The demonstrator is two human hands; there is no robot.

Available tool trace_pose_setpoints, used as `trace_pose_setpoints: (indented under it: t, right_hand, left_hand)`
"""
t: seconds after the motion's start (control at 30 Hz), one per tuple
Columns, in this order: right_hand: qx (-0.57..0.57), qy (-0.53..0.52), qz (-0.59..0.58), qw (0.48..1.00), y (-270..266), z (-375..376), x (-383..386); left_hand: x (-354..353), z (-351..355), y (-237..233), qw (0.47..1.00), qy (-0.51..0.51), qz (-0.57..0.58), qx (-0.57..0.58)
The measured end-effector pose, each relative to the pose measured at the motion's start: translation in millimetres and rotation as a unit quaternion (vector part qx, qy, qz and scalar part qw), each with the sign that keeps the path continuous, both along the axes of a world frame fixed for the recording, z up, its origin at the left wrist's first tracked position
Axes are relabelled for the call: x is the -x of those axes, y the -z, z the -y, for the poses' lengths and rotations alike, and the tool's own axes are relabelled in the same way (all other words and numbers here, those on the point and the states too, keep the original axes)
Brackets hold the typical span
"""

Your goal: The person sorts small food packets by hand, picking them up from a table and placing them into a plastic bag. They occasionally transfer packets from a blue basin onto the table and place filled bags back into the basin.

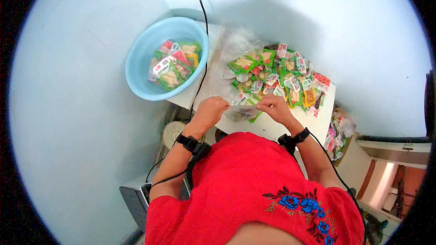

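Note:
Between my hands, close to the table's front edge, a clear plastic bag (240,114) is stretched by its top edge; some packets show dimly inside it. My left hand (212,111) pinches one end of that edge, and my right hand (274,107) pinches the other. Just beyond lies a heap of small food packets (281,78) with green, red, yellow and white printing. Crumpled clear bags (238,43) lie against the heap's left side.
A light blue basin (136,75) with several packets in it stands at the table's left end. A black cable (202,7) hangs past it. More packets (337,129) lie in a box below the white table's (328,109) right side. A round lidded container (172,132) is lower left.

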State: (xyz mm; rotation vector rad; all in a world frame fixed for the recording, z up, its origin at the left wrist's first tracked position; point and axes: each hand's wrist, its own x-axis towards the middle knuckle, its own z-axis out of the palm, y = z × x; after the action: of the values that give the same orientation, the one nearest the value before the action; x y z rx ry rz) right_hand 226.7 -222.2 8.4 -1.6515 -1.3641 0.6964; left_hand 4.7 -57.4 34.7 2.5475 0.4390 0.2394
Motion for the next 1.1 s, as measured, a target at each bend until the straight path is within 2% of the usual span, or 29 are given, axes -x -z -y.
trace_pose_setpoints:
  t: [0.1, 0.3, 0.4, 0.5, 0.6, 0.7, 0.83, 0.9, 0.93, 0.97, 1.0, 1.1]
  right_hand:
    - [-0.005, -0.001, -0.012, 1.000, 4.7, -0.6, 2.6]
    - [0.014, 0.014, -0.009, 1.000, 0.6, 0.1, 1.4]
    - [0.025, 0.031, -0.001, 0.999, 1.1, 3.5, 1.8]
    - [0.032, 0.047, 0.006, 0.998, -2.3, 4.9, 4.2]
    - [0.039, 0.058, 0.013, 0.997, -4.4, 8.0, 6.4]
    - [0.045, 0.074, 0.016, 0.996, -3.7, 9.5, 5.9]
    - [-0.014, 0.054, 0.032, 0.998, -7.3, 6.4, 13.8]
    - [0.030, 0.043, 0.022, 0.998, -20.1, 4.5, 19.6]
    - [0.050, 0.039, 0.018, 0.998, -25.3, 2.0, 21.1]
    - [0.005, 0.025, 0.030, 0.999, -20.2, -0.5, 21.4]
    - [0.014, 0.028, 0.029, 0.999, -20.4, -1.3, 23.2]
    - [0.011, 0.025, 0.035, 0.999, -24.2, -4.5, 28.2]
  left_hand:
    - [4.1, -5.0, 2.2, 0.999, 0.008, -0.031, 0.012]
    - [1.1, -6.4, 9.1, 0.998, 0.039, -0.030, -0.036]
    - [3.4, 3.1, -13.3, 1.000, -0.008, 0.012, 0.009]
    - [7.3, -1.0, -1.5, 0.999, -0.006, 0.044, -0.007]
    - [11.5, -3.6, 3.9, 0.998, -0.008, 0.054, 0.035]
    - [12.8, -13.0, -5.0, 0.990, -0.014, -0.003, 0.142]
    - [10.5, -23.3, -14.3, 0.995, 0.004, -0.035, 0.098]
    - [11.0, -23.5, -11.0, 0.997, 0.021, -0.062, 0.050]
    - [11.1, -21.5, -11.2, 0.997, 0.020, -0.045, 0.053]
    - [9.9, -20.3, -12.8, 0.998, 0.020, -0.027, 0.054]
    - [8.1, -18.8, -13.8, 0.998, 0.020, -0.010, 0.056]
    - [-8.1, -13.1, 3.2, 0.990, 0.086, 0.109, 0.013]
